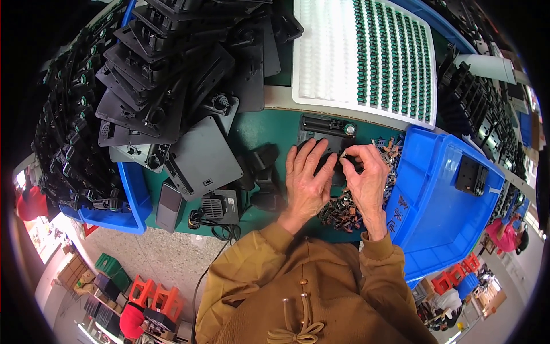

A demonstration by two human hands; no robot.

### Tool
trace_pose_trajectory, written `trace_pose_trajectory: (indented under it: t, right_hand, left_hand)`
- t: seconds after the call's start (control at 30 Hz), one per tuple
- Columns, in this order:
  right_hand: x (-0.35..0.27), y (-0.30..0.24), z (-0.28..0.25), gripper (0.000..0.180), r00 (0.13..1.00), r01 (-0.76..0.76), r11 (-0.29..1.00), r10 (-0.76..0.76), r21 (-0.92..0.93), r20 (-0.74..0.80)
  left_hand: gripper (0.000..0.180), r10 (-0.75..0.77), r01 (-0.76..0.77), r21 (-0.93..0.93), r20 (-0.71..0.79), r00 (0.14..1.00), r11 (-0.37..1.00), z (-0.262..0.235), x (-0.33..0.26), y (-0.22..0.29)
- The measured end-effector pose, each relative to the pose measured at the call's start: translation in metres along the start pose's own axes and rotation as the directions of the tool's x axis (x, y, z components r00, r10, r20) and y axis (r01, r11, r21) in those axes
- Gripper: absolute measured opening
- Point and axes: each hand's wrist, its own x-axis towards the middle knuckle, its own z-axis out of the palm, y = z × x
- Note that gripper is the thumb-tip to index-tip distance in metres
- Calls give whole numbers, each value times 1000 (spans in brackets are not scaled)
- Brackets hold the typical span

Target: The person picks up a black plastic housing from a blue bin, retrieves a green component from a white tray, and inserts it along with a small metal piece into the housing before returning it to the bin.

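A black plastic housing (327, 124) with a round silvery part at one corner lies on the green table mat in front of me. My left hand (309, 180) rests on it, fingers stretched out and slightly apart, pressing on its near part. At the housing's right side my right hand (366, 175) is closed in a pinch of thumb and forefinger. A tiny pale piece shows at those fingertips, too small to name. Under and beside my right hand spreads a heap of small copper-coloured and dark metal parts (345, 211).
Black plastic panels (207, 155) are stacked at the left. A white tray (326, 57) with rows of small green parts stands at the back. A blue bin (441, 212) at the right holds one black housing (471, 175). A small grey device (220, 207) with a cable lies near the front edge.
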Motion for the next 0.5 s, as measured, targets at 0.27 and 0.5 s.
trace_pose_trajectory:
  t: [0.27, 0.5]
  right_hand:
    - [5, -10, -1, 15, 998, 30, 982, -17, -189, 68]
    - [8, -17, -3, 16, 994, 24, 964, 6, -266, 113]
  left_hand:
    - [45, -12, 11, -53, -19, 1000, 999, 0, -2, -2]
    - [50, -10, 4, -91, -64, 998, 996, 0, -2, -2]
